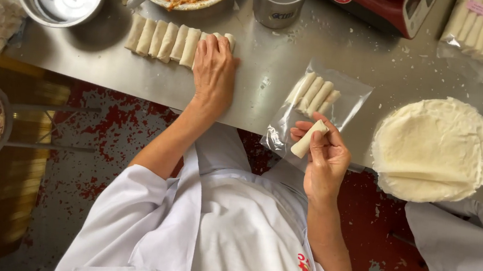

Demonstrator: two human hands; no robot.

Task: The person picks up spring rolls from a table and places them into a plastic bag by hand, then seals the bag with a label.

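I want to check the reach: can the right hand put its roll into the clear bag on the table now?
Probably yes. The right hand holds a roll just at the near end of the clear bag, and nothing lies between them; whether that end is open I cannot tell.

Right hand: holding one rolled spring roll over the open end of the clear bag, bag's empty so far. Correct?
Not quite. The head view shows the right hand holding one spring roll at the open end of the clear bag, but the bag is not empty: four rolls already lie inside it, side by side.
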